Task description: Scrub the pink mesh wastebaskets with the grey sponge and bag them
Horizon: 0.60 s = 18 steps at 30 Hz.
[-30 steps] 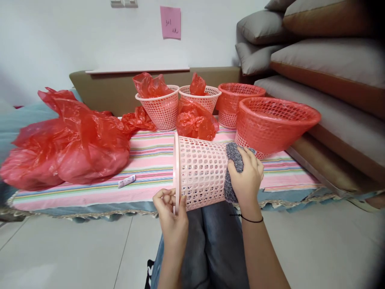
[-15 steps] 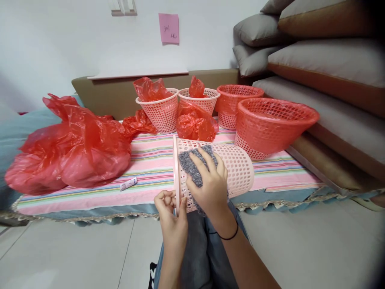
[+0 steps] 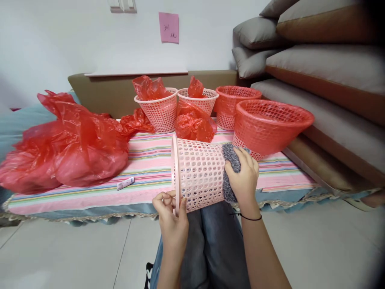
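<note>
A pale pink mesh basket (image 3: 198, 176) lies on its side across my lap, with its open rim to the left. My left hand (image 3: 170, 214) pinches that rim at the bottom. My right hand (image 3: 243, 178) presses a grey cloth (image 3: 230, 158) against the basket's base end on the right. The cloth is folded under my fingers and covers part of the base.
A striped cloth (image 3: 150, 160) covers a low platform ahead. On it lie a big red plastic bag (image 3: 66, 144), two pink baskets (image 3: 161, 108) holding red bags, two red baskets (image 3: 270, 126) and a small white tube (image 3: 125, 183). Grey cushions (image 3: 315, 64) are stacked at right.
My right hand slid the grey cloth from the basket's side near the rim back to the base end. The left hand kept its pinch on the rim.
</note>
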Motion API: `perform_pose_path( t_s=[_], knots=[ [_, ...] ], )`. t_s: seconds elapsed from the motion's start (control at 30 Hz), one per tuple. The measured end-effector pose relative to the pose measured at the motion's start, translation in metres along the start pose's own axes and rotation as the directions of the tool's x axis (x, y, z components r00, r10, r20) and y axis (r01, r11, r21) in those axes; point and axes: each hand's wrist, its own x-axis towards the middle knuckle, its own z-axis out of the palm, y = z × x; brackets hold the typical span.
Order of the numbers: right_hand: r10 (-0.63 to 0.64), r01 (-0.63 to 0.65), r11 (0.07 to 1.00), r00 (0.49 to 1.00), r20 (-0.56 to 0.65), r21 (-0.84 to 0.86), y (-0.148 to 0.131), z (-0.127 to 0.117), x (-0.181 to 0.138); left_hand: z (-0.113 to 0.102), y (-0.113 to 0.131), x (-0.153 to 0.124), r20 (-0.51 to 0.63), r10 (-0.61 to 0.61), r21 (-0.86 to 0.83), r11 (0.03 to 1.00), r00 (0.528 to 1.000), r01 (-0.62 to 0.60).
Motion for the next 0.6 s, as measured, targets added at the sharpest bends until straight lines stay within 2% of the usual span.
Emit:
perform_pose_path(
  t_s=[0.17, 0.37, 0.6],
  knots=[
    [0.006, -0.006, 1.0, 1.0, -0.018, -0.005, -0.001, 0.002, -0.001, -0.007, 0.003, 0.005, 0.076, 0.013, -0.002, 1.0, 0.997, -0.013],
    [0.014, -0.013, 1.0, 1.0, -0.017, 0.007, -0.001, 0.001, -0.002, -0.01, 0.01, 0.006, 0.133, 0.05, 0.244, 0.966, 0.99, -0.082],
    [0.028, -0.028, 1.0, 0.999, -0.019, -0.006, -0.003, 0.0, -0.003, -0.008, 0.009, 0.004, 0.115, 0.077, 0.3, 0.948, 0.99, -0.109]
  ],
)
